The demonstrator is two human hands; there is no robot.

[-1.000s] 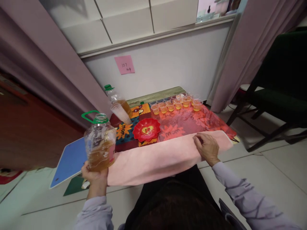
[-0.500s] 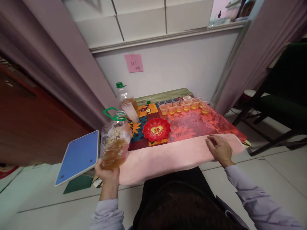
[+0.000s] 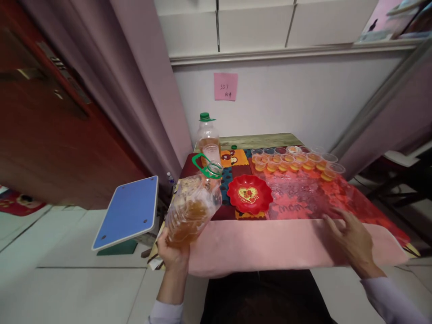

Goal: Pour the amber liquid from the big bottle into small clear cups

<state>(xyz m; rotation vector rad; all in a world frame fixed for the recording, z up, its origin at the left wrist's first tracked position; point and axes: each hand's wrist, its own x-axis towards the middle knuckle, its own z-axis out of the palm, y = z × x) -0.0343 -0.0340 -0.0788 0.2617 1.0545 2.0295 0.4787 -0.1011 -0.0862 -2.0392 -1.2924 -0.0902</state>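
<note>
One uncapped jug [image 3: 194, 213], tilted at the front left of the counter [image 3: 276, 139], is gripped low by the left hand [image 3: 173, 254]; fingers behind it are hidden. It partly covers the stacked cups [image 3: 212, 153]. The right hand [image 3: 356, 240] is blurred, fingers open; contact with the pink cloth [image 3: 263, 245] cannot be confirmed

Soft, rather dim light comes from out of view. Glare flecks the clear plastic film [image 3: 297, 183] toward three o'clock; the door [image 3: 50, 117] at ten is dark. The right hand [image 3: 356, 240], at four, blurs; edges stretch.
</note>
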